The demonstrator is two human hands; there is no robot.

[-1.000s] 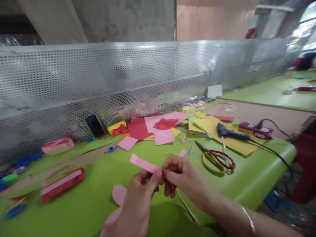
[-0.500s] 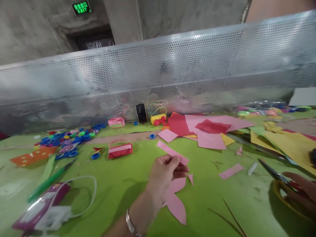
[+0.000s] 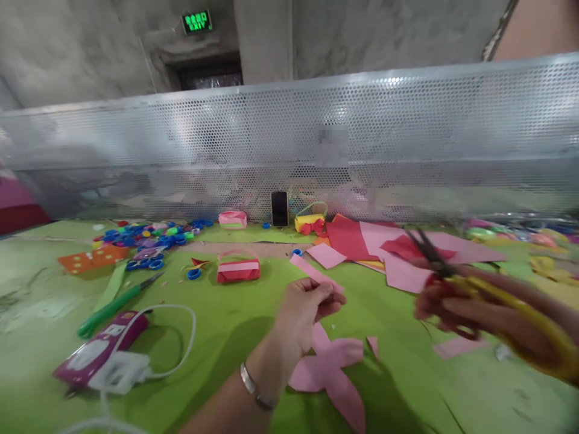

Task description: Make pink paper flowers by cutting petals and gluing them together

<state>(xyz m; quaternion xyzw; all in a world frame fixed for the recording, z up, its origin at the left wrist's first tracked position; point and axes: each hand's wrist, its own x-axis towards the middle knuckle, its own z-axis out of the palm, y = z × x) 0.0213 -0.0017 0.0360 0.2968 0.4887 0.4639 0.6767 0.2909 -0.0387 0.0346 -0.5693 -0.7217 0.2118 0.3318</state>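
Note:
Pinched in my left hand (image 3: pixel 312 307) is a narrow pink paper strip (image 3: pixel 304 265), held above the green table. My right hand (image 3: pixel 456 304), smeared by motion, grips scissors (image 3: pixel 436 256) with yellow and red handles; the blades point up and left, slightly parted. The scissors are apart from the strip. Below my left hand lies a pink petal-shaped paper cutout (image 3: pixel 328 364), partly covered by the hand. Beside it is a small pink paper scrap (image 3: pixel 373 346). A short pink strip (image 3: pixel 459 346) rests under my right hand.
A red paper bag (image 3: pixel 239 271), pink bag (image 3: pixel 233 219) and yellow bag (image 3: pixel 311 223) stand behind. A phone (image 3: pixel 280 208) leans on the perforated metal panel (image 3: pixel 289 132). At left are a green-handled knife (image 3: pixel 111 308), a purple power strip (image 3: pixel 102 355) with cable, and blue rings (image 3: pixel 167 238).
My right hand has lifted the scissors from the right edge and brought them inward, toward my left hand. The left hand still holds the pink strip. The view has turned somewhat left.

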